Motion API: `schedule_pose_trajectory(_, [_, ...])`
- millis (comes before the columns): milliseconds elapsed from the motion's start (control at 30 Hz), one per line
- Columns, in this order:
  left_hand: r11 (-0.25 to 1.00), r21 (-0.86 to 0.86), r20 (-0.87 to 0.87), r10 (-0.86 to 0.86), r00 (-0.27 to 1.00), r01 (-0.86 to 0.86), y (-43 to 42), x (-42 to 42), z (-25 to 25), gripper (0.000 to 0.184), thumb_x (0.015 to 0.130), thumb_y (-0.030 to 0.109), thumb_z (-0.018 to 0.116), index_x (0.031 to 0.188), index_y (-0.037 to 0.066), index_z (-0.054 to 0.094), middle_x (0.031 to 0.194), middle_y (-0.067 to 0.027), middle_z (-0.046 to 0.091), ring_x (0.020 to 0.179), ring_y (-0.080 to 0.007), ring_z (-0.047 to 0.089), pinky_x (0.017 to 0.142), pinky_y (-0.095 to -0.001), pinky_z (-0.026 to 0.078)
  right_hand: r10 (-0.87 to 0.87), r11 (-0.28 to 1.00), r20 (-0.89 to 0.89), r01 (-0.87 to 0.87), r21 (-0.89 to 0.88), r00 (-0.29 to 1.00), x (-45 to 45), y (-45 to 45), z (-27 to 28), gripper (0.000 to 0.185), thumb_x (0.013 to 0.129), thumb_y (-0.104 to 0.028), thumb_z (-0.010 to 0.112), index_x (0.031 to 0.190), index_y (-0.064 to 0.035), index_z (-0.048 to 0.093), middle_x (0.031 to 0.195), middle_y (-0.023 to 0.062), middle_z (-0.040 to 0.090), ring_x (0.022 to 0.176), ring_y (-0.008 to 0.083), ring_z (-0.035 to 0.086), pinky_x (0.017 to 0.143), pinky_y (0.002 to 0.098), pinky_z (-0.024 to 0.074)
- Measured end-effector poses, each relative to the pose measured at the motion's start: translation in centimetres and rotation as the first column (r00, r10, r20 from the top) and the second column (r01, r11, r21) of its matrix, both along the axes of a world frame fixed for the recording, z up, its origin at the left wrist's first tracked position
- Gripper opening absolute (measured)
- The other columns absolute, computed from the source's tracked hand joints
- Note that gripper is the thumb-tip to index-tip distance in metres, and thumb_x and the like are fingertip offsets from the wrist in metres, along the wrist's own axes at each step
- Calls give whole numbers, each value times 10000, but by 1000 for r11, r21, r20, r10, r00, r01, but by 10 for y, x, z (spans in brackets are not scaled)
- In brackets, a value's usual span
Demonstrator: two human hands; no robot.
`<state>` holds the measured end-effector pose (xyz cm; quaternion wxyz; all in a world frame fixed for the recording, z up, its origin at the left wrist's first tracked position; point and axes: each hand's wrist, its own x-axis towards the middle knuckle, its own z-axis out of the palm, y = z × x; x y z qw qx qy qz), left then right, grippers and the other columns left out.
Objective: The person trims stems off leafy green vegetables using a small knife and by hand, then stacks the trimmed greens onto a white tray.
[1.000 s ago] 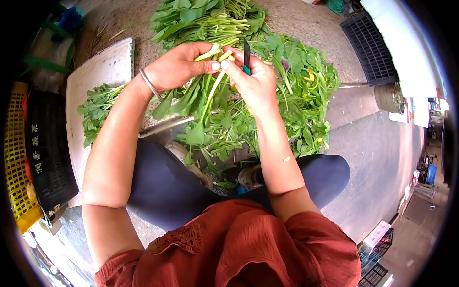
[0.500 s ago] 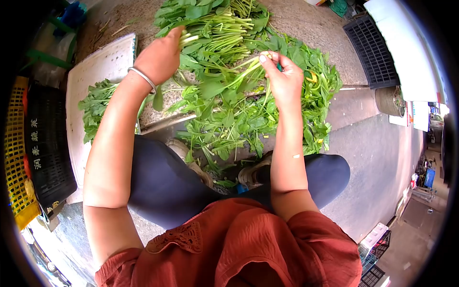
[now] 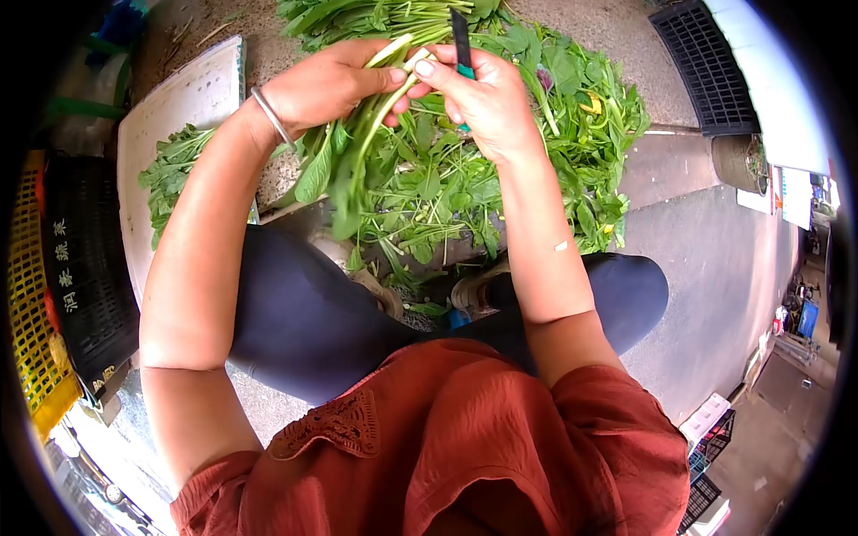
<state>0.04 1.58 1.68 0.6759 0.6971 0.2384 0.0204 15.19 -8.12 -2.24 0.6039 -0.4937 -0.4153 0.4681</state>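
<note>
My left hand point(image 3: 326, 87), with a bangle at the wrist, is closed around pale-ended green stems point(image 3: 382, 107) whose leaves hang down. Close beside it, my right hand point(image 3: 487, 98) pinches the cut end of a stem. A knife point(image 3: 462, 45) with a dark blade and a green handle is also held in my right hand, blade pointing away from me. Past both hands lies a bundle of leafy greens point(image 3: 357, 22). A heap of loose leaves point(image 3: 572, 116) spreads beneath and to the right of my hands.
On the left, a white foam lid point(image 3: 179, 103) carries a small bunch of greens point(image 3: 172, 174). Black point(image 3: 85, 268) and yellow point(image 3: 31, 304) crates stand further left. At the upper right are a black crate point(image 3: 702, 67) and a round container point(image 3: 740, 163). My bent legs frame the near side.
My hands were together, then apart, and are together again. My left hand has come back from the bundle, and my right hand has moved left with its stem. The view has shifted slightly.
</note>
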Motion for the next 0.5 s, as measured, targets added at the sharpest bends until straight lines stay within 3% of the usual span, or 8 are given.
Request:
schedule_pose_trajectory(67, [994, 101, -55, 42, 998, -36, 2, -2, -5, 236, 903, 229, 459, 1066, 63, 499, 758, 12, 551, 657, -57, 515, 540, -184, 394, -44, 993, 47, 49, -110, 998, 13, -2, -18, 228, 794, -131, 624, 967, 17, 603, 772, 60, 627, 631, 113, 594, 541, 206, 426])
schedule_pose_trajectory(133, [948, 249, -111, 232, 966, -199, 12, -8, -7, 224, 903, 213, 450, 1063, 63, 496, 749, 7, 546, 660, -69, 513, 569, -203, 408, -368, 916, 19, 366, -164, 930, 26, -10, -50, 249, 787, -124, 630, 983, 24, 593, 783, 82, 633, 608, 126, 601, 494, 210, 428])
schedule_pose_trajectory(200, [933, 219, -82, 310, 947, -286, 27, -15, -7, 250, 896, 205, 443, 1093, 67, 513, 747, 11, 531, 689, -71, 513, 591, -213, 408, -532, 784, 116, 539, -308, 839, 37, -25, -109, 208, 797, -102, 607, 954, 33, 585, 794, 96, 634, 571, 135, 600, 474, 222, 447])
schedule_pose_trajectory(267, [892, 188, -23, 424, 906, -412, 32, -22, -4, 246, 867, 225, 511, 1050, 69, 566, 704, 14, 534, 633, -62, 513, 550, -211, 413, -604, 706, 93, 586, -398, 791, 29, -42, -158, 145, 807, -76, 578, 902, 33, 576, 770, 91, 622, 536, 141, 589, 474, 229, 467])
schedule_pose_trajectory(300, [822, 135, -29, 561, 827, -553, 26, -17, 6, 240, 785, 261, 640, 860, 60, 533, 624, -9, 509, 486, -92, 439, 453, -245, 380, -657, 678, 21, 603, -420, 753, 22, -48, -181, 121, 810, -67, 567, 881, 31, 570, 752, 89, 614, 530, 148, 590, 462, 226, 464])
schedule_pose_trajectory(333, [822, 136, -36, 562, 826, -553, 27, -17, 6, 240, 785, 261, 640, 860, 60, 533, 624, -9, 509, 486, -92, 439, 453, -245, 380, -706, 650, -52, 618, -441, 706, 12, -48, -190, 99, 814, -59, 555, 859, 28, 564, 735, 86, 606, 524, 154, 590, 451, 223, 460])
schedule_pose_trajectory(400, [769, 417, 54, 512, 857, -485, 30, -16, 6, 185, 800, 210, 620, 843, 58, 522, 606, 7, 476, 474, -81, 423, 429, -227, 356, -745, 591, -46, 626, -509, 666, -2, -48, -202, 120, 809, -82, 562, 877, 17, 560, 763, 90, 599, 521, 167, 592, 404, 213, 415])
schedule_pose_trajectory(500, [717, 407, 134, 566, 814, -566, 39, -21, 1, 140, 809, 163, 597, 787, 52, 514, 580, -1, 477, 465, -87, 440, 420, -232, 372, -730, 623, -152, 557, -549, 666, -20, -42, -206, 189, 815, -160, 553, 931, -12, 535, 851, 88, 591, 537, 170, 595, 356, 218, 330])
